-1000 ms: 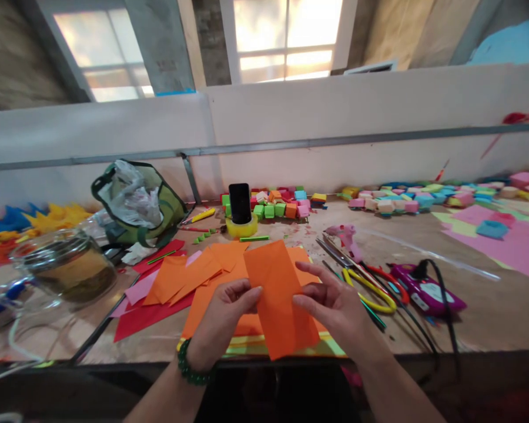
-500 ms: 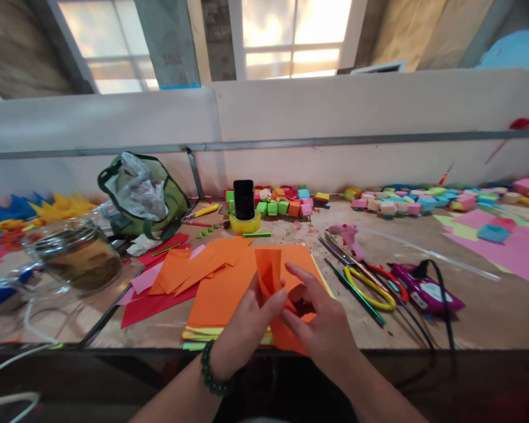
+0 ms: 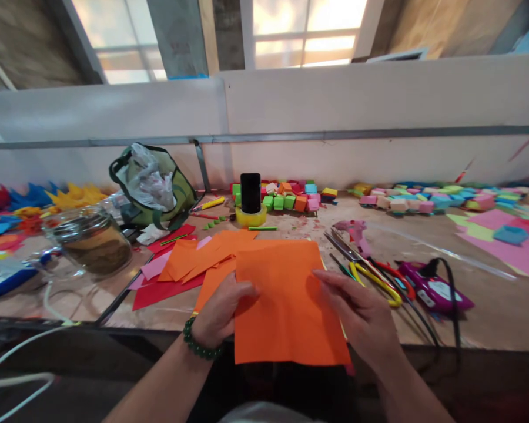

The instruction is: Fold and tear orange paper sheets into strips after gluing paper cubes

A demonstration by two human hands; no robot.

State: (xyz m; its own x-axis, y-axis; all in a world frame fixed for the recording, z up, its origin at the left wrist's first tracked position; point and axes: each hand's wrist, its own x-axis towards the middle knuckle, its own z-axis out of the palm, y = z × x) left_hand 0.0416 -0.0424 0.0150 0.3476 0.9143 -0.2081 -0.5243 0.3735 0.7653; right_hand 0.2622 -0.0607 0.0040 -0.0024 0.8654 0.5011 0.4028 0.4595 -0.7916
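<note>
An orange sheet of paper point(image 3: 286, 305), opened out and faintly creased, is held in front of me over the table's near edge. My left hand point(image 3: 223, 308) grips its left side, thumb on top and fingers hidden beneath. At the sheet's right edge, my right hand point(image 3: 357, 308) pinches the paper between thumb and fingers. A stack of orange paper point(image 3: 218, 282) lies on the table, mostly covered by the sheet. Cut orange pieces point(image 3: 207, 252) rest on red and pink paper to the left.
Right of the sheet lie scissors with yellow handles point(image 3: 379, 288), a pink glue gun point(image 3: 355, 232) and a purple corded box point(image 3: 436, 288). A phone point(image 3: 250, 192) stands in a yellow tape roll point(image 3: 251, 218). A glass jar point(image 3: 92, 244) and green bag point(image 3: 158, 182) are at left.
The orange paper, folded in my hands before, is now spread out flat. My hands have moved apart to its two sides. The view has shifted slightly left.
</note>
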